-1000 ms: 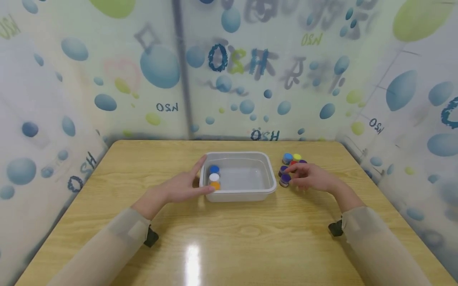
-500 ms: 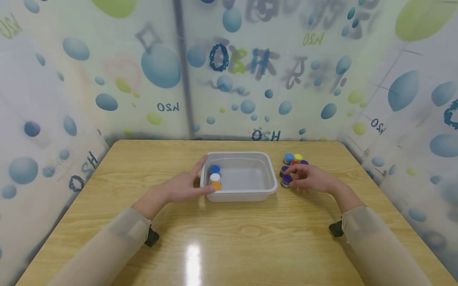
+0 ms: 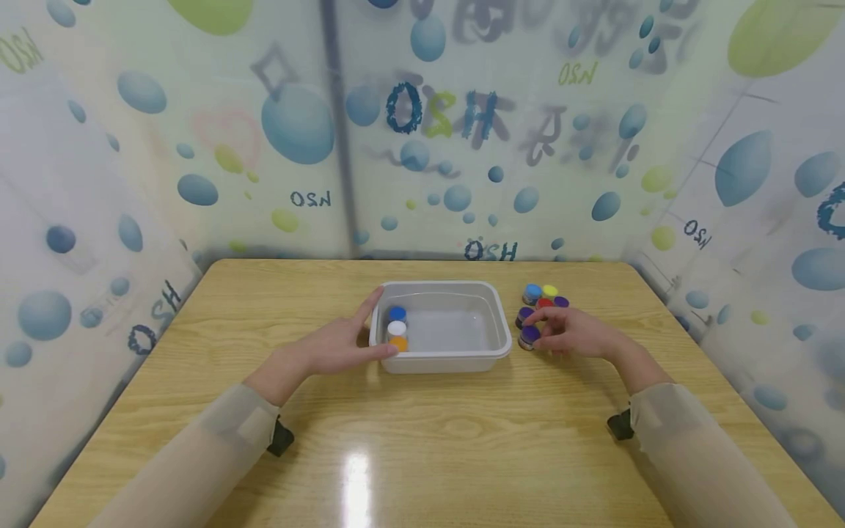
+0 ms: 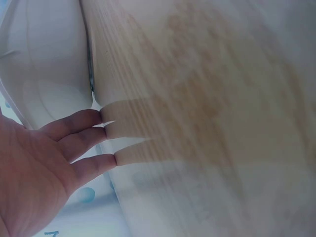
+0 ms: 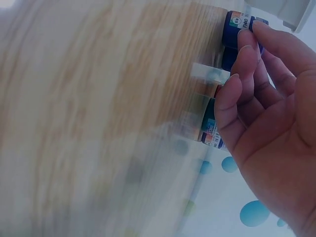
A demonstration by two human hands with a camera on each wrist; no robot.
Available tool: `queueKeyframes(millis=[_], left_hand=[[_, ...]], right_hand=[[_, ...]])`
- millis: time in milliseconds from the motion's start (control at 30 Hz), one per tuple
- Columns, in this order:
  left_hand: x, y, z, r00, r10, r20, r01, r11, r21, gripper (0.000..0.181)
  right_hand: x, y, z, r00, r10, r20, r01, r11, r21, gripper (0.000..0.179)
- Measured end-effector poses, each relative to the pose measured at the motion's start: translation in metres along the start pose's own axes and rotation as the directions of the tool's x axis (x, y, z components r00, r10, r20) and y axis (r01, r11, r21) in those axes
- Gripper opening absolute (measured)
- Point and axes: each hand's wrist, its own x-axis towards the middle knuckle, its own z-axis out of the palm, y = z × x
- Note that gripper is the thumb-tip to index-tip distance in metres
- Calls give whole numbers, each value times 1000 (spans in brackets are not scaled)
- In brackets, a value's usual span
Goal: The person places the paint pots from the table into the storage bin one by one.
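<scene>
Right of the white tub (image 3: 439,364), the right hand (image 3: 576,334) pinches a purple-lidded jar (image 3: 529,339), seemingly for pick-up; a lift should follow (the left hand (image 3: 338,347), straight-fingered, touches the tub's left end).

1 tub (image 3: 444,364) on 1 table (image 3: 455,447). In tub: 1 blue-cap jar (image 3: 397,313), 1 white-cap jar (image 3: 397,329), 1 orange-cap jar (image 3: 398,343) = 3. On table: 1 lt-blue-cap jar (image 3: 532,292), 1 yellow-cap jar (image 3: 550,290), 1 red-cap jar (image 3: 544,302), 3 purple-cap jars (image 3: 529,336) = 6 vis. Tot. jars vis.: 9. 1 L hand (image 3: 338,343) + 1 R hand (image 3: 573,334) = 2. Sleeves (image 3: 198,455): 2, 1 per arm. Blk wrist devices (image 3: 282,438): 2, 1 per wrist.
</scene>
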Motion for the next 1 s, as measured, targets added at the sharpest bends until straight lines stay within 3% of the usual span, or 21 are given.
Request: queueKeyframes(millis=[267, 633, 1000], left_hand=[[1, -1, 1, 1000, 6, 1, -6, 1000, -2, 119], [1, 0, 0, 1000, 12, -7, -12, 1000, 4, 118], [1, 0, 0, 1000, 10, -3, -10, 1000, 4, 117]], right_hand=[[-6, -2, 0, 999, -13, -37, 9, 996, -84, 37], [-20, -31, -9, 983, -118, -140, 118, 993, -9, 31], [-16, -64, -7, 958, -222, -185, 224, 975, -8, 30]])
